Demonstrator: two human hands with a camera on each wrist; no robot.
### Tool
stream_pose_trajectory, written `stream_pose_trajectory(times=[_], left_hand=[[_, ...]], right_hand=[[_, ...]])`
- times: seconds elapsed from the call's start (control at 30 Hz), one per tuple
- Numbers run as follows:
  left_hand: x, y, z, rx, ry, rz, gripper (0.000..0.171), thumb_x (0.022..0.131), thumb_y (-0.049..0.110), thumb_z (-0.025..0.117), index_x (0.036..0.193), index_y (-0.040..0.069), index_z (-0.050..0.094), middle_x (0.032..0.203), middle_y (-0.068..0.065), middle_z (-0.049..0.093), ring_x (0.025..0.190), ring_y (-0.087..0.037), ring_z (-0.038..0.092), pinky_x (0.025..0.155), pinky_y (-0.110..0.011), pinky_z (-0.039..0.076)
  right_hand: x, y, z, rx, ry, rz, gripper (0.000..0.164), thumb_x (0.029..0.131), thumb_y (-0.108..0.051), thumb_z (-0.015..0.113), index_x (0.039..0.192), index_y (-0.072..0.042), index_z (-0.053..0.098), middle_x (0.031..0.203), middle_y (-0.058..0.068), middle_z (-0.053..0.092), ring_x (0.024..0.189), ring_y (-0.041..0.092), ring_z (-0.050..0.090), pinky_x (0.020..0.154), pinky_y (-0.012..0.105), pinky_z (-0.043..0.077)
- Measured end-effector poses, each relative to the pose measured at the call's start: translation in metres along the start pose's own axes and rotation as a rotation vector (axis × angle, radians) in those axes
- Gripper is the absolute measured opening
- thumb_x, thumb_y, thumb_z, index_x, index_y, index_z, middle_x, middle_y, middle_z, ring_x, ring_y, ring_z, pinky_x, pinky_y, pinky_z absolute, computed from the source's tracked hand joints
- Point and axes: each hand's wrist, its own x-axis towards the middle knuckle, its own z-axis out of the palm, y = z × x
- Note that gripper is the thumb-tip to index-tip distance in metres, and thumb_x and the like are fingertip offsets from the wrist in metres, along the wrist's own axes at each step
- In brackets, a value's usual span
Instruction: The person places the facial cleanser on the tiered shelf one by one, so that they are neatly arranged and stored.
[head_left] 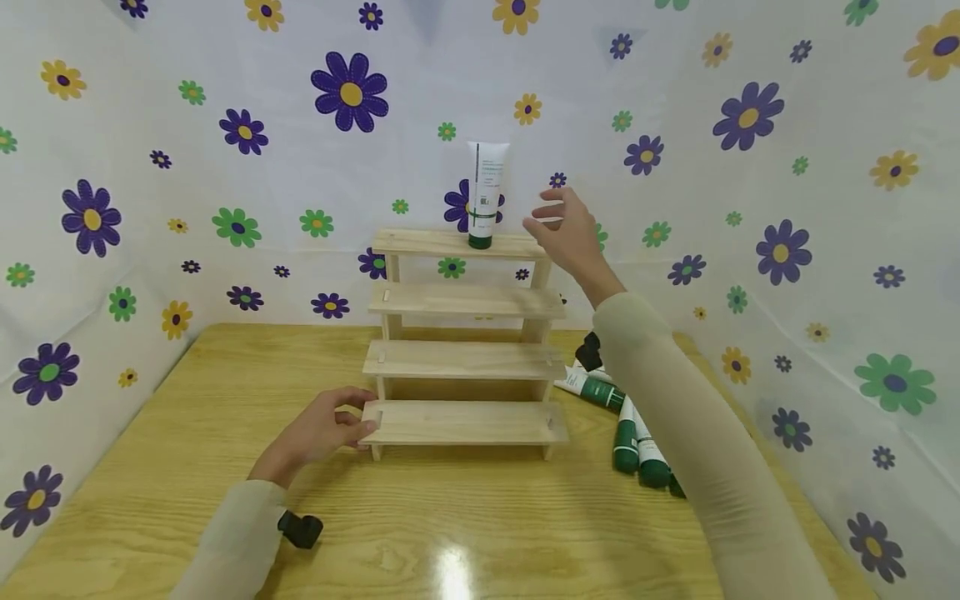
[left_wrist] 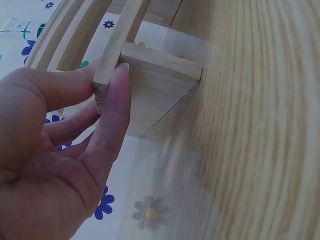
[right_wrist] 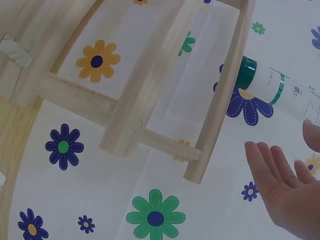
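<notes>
A four-step wooden stand [head_left: 465, 423] rests on the table. On its top step a white tube with a dark green cap [head_left: 486, 196] stands upright, cap down. My left hand [head_left: 322, 429] pinches the left end of the lowest step between thumb and fingers, which the left wrist view [left_wrist: 107, 85] shows close up. Just right of the standing tube, my right hand [head_left: 567, 233] is in the air, fingers spread and loosely bent, with nothing in it. In the right wrist view the tube [right_wrist: 275, 87] is apart from that hand [right_wrist: 290, 185].
Several white and green tubes [head_left: 628, 437] lie in a pile on the wooden table [head_left: 465, 517], right of the stand and partly hidden by the right sleeve. A white flowered cloth [head_left: 420, 67] hangs behind the stand and along both sides.
</notes>
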Motion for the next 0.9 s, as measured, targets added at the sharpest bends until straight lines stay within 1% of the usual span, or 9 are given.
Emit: stream_pose_trajectory(times=[0.1, 0.23, 0.43, 0.53, 0.67, 0.8, 0.9], left_hand=[[0.0, -0.001, -0.001, -0.01, -0.007, 0.004, 0.053, 0.101, 0.013, 0.067, 0.146, -0.006, 0.047, 0.138, -0.028, 0.053, 0.098, -0.022, 0.068, 0.079, -0.036, 0.066], [0.001, -0.003, -0.002, -0.017, -0.011, 0.002, 0.054, 0.101, 0.014, 0.068, 0.147, -0.005, 0.047, 0.138, -0.027, 0.053, 0.099, -0.022, 0.068, 0.079, -0.036, 0.066], [0.002, -0.004, -0.002, -0.012, -0.018, 0.012, 0.054, 0.101, 0.015, 0.067, 0.147, -0.006, 0.046, 0.137, -0.027, 0.055, 0.099, -0.022, 0.068, 0.079, -0.036, 0.066], [0.002, -0.004, -0.002, -0.012, -0.02, 0.021, 0.054, 0.102, 0.014, 0.067, 0.147, -0.007, 0.046, 0.136, -0.028, 0.055, 0.099, -0.022, 0.069, 0.079, -0.035, 0.066], [0.003, -0.005, -0.002, -0.01, -0.018, 0.027, 0.053, 0.101, 0.014, 0.067, 0.146, -0.007, 0.046, 0.137, -0.029, 0.054, 0.1, -0.023, 0.069, 0.078, -0.035, 0.066], [0.002, -0.004, -0.002, -0.004, -0.015, 0.028, 0.053, 0.101, 0.014, 0.067, 0.146, -0.007, 0.047, 0.138, -0.029, 0.054, 0.1, -0.023, 0.069, 0.078, -0.034, 0.066], [0.002, -0.004, -0.002, 0.004, -0.013, 0.027, 0.053, 0.101, 0.014, 0.067, 0.145, -0.007, 0.047, 0.137, -0.029, 0.054, 0.1, -0.023, 0.069, 0.079, -0.034, 0.066]], right_hand=[[-0.01, 0.009, -0.011, -0.022, -0.036, -0.004, 0.054, 0.102, -0.023, 0.065, 0.148, -0.005, 0.044, 0.141, 0.019, 0.062, 0.125, 0.034, 0.065, 0.102, 0.046, 0.059], [-0.023, 0.024, -0.023, -0.078, -0.076, 0.006, 0.052, 0.103, -0.023, 0.064, 0.147, -0.004, 0.046, 0.14, 0.021, 0.062, 0.121, 0.037, 0.067, 0.1, 0.048, 0.059], [-0.037, 0.051, -0.042, -0.139, -0.147, 0.055, 0.051, 0.105, -0.023, 0.061, 0.148, -0.001, 0.045, 0.14, 0.025, 0.059, 0.124, 0.041, 0.064, 0.101, 0.051, 0.059], [-0.042, 0.062, -0.049, -0.171, -0.187, 0.096, 0.051, 0.105, -0.023, 0.061, 0.147, -0.001, 0.045, 0.141, 0.027, 0.059, 0.125, 0.043, 0.063, 0.102, 0.051, 0.058], [-0.048, 0.074, -0.056, -0.249, -0.246, 0.131, 0.051, 0.105, -0.025, 0.061, 0.146, 0.0, 0.047, 0.141, 0.029, 0.058, 0.119, 0.043, 0.066, 0.1, 0.051, 0.059], [-0.054, 0.087, -0.06, -0.311, -0.301, 0.12, 0.051, 0.105, -0.025, 0.061, 0.144, 0.003, 0.048, 0.139, 0.032, 0.059, 0.108, 0.043, 0.07, 0.097, 0.051, 0.06], [-0.058, 0.097, -0.06, -0.346, -0.341, 0.125, 0.049, 0.104, -0.023, 0.062, 0.143, 0.004, 0.05, 0.137, 0.033, 0.06, 0.106, 0.043, 0.07, 0.095, 0.05, 0.061]])
